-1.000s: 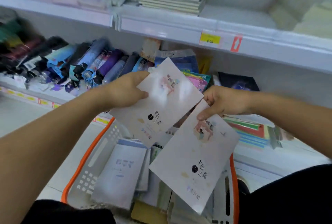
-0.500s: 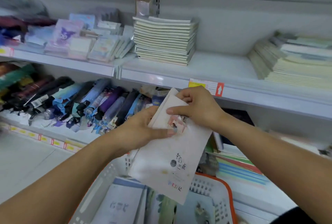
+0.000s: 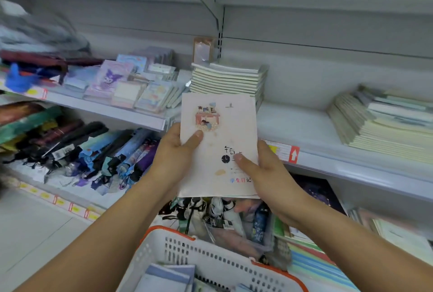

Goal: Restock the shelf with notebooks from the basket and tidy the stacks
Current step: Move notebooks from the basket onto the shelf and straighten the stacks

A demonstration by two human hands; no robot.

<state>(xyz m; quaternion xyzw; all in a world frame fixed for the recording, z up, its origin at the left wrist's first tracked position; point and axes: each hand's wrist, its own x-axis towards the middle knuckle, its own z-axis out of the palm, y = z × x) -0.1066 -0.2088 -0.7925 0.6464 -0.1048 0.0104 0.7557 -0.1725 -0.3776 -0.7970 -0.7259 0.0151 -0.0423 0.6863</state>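
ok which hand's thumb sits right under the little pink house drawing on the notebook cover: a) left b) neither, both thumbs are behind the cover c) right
a: the left hand lays its thumb just below the pink drawing on the notebook, while the right hand has its thumb lower down, by the black clock mark.

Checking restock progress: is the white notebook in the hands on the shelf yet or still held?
Held, not shelved. The left hand and right hand grip the white notebook by its sides, in front of the shelf stack.

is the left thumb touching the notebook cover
Touching. The head view shows the left hand gripping the notebook, thumb pressed flat on its cover.
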